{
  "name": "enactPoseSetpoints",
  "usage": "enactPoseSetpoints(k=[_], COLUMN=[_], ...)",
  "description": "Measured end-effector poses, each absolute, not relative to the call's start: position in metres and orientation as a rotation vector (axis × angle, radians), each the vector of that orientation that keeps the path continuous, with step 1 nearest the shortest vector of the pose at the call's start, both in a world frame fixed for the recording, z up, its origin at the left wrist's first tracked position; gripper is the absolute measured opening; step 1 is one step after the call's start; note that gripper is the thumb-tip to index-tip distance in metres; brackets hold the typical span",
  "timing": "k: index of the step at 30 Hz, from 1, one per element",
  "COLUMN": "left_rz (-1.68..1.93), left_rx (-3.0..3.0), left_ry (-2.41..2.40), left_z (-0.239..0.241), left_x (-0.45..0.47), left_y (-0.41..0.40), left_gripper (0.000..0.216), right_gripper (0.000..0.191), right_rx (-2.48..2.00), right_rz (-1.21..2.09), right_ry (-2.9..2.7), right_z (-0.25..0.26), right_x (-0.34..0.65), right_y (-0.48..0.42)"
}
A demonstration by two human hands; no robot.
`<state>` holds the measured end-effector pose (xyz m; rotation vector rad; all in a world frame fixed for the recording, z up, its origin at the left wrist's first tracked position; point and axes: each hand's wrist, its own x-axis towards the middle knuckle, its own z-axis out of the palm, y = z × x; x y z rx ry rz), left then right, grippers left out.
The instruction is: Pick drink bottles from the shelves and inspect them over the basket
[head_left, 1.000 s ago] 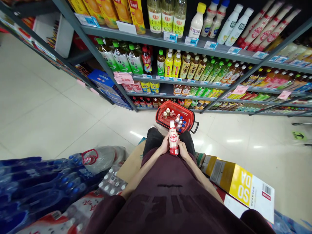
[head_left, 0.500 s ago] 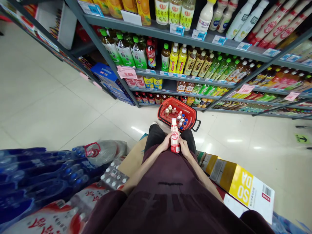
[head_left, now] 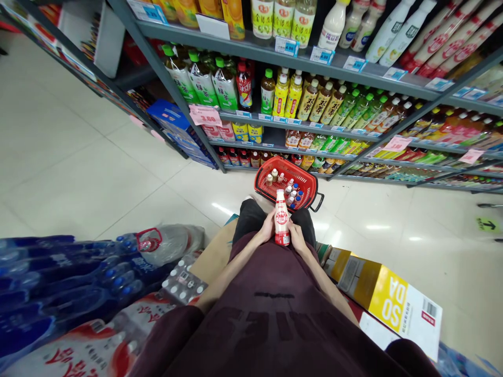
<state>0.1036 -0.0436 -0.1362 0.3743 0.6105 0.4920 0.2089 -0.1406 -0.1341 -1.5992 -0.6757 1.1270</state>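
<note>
Bottle (head_left: 282, 222), just below and right of the frame's centre, was clasped from both sides by the left hand (head_left: 268, 226) and right hand (head_left: 297, 235) I watched remotely, probably for steadiness, with the basket (head_left: 303, 172) above, seemingly placed for easy reach.

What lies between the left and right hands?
The head view shows a red-and-white bottle between the left hand and the right hand, held by both.

Bottle (head_left: 282, 222) in two-handed grip (head_left: 269, 227)
</note>
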Motion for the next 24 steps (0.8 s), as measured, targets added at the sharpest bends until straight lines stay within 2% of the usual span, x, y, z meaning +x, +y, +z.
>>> enactPoseSetpoints(k=[4, 16, 24], left_rz=[0.513, 0.457, 0.454], left_rx=[0.383, 0.451, 0.481], left_ry=[0.596, 0.547, 0.516], left_z=[-0.1364, -0.1354, -0.1368], left_x=[0.1035, 0.1009, 0.0980], left_y=[-0.0431, -0.0426, -0.0425], left_gripper=[0.043, 0.052, 0.051], right_gripper=[0.051, 0.052, 0.056], right_rx=[-1.600, -1.593, -1.582], right_rz=[1.133, 1.139, 1.149], right_ry=[-0.677, -0.657, -0.667], right_z=[-0.1359, -0.1405, -0.1396], right_x=[0.2099, 0.2088, 0.2088], right_y=[-0.1403, -0.1413, -0.1418])
